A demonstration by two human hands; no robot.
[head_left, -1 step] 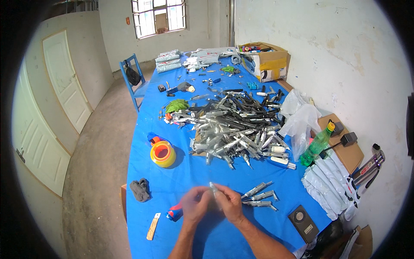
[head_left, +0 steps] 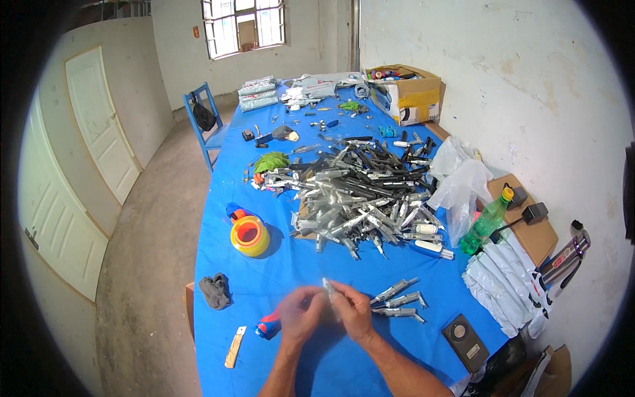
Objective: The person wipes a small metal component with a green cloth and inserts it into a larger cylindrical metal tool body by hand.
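My left hand (head_left: 299, 316) and my right hand (head_left: 354, 311) meet over the near end of the blue table (head_left: 297, 264). Together they pinch a small silver-grey metal piece (head_left: 329, 286) that sticks up between the fingertips. Just right of my right hand lie three similar grey pieces (head_left: 397, 299). Farther back, a big pile of the same grey and black parts (head_left: 357, 198) covers the middle of the table.
A yellow tape roll (head_left: 249, 236), a grey cloth (head_left: 215, 290), a red-and-blue tool (head_left: 268, 325) and a wooden-handled strip (head_left: 234, 347) lie to the left. At the right are a black device (head_left: 465, 342), a green bottle (head_left: 486, 221), plastic bags (head_left: 456, 178) and a cardboard box (head_left: 403, 92).
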